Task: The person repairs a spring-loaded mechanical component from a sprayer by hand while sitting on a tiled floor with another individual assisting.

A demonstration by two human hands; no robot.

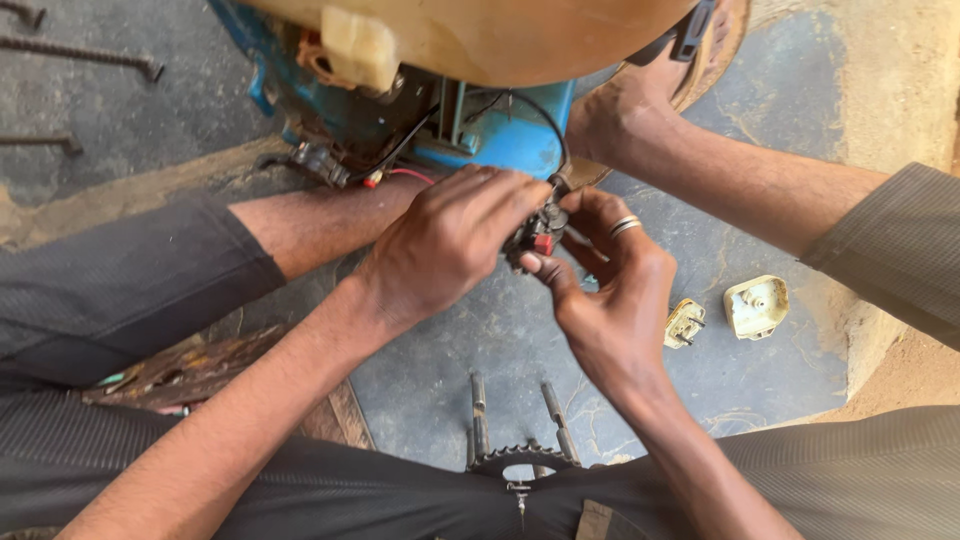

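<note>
My left hand [450, 240] and my right hand [610, 285], which wears a ring, pinch together a small black part with a red button [537, 241]. A black cable [545, 125] runs from this part up into a blue machine frame [505, 135] under a yellowish tank [480, 35]. Red and black wires [395, 172] hang at the frame's lower edge. Another person's hand [620, 120] rests against the machine at the right. A second forearm [310, 225] reaches in from the left, behind my left hand.
Two cream plastic pieces [755, 305] [685, 322] lie on the dark floor at the right. A toothed metal sprocket with two prongs [520, 455] sits near my lap. Metal rods [90, 55] lie at the top left. A sandy raised edge [900, 80] borders the right.
</note>
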